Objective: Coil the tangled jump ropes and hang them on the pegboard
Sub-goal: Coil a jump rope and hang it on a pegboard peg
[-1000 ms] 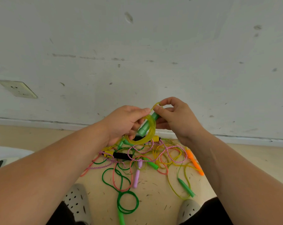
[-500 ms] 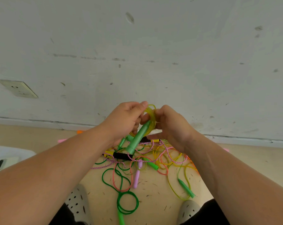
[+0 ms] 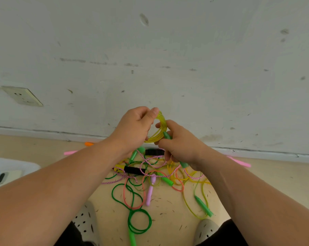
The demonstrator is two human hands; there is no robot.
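A small coil of yellow jump rope (image 3: pixel 161 126) is held up in front of the wall. My left hand (image 3: pixel 135 126) pinches its top between thumb and fingers. My right hand (image 3: pixel 181 143) grips the rope's green handle (image 3: pixel 167 135), whose other end sticks out below the fist. Under both hands a tangle of jump ropes (image 3: pixel 150 174) lies on the floor: green, yellow, salmon and pink-white cords, with black, green and lilac handles. A green rope loop (image 3: pixel 139 221) lies nearest me. No pegboard is in view.
A white wall with a socket (image 3: pixel 23 96) stands straight ahead, its skirting meeting the beige floor. Pink handles (image 3: pixel 239 161) and an orange one (image 3: pixel 88 144) lie by the wall. A white tray (image 3: pixel 8 167) sits at the left. My grey clogs (image 3: pixel 85 222) flank the ropes.
The coil has been raised and turned more upright. My right hand went from pinching the coil to gripping the green handle, which swung from lower left to the right side.
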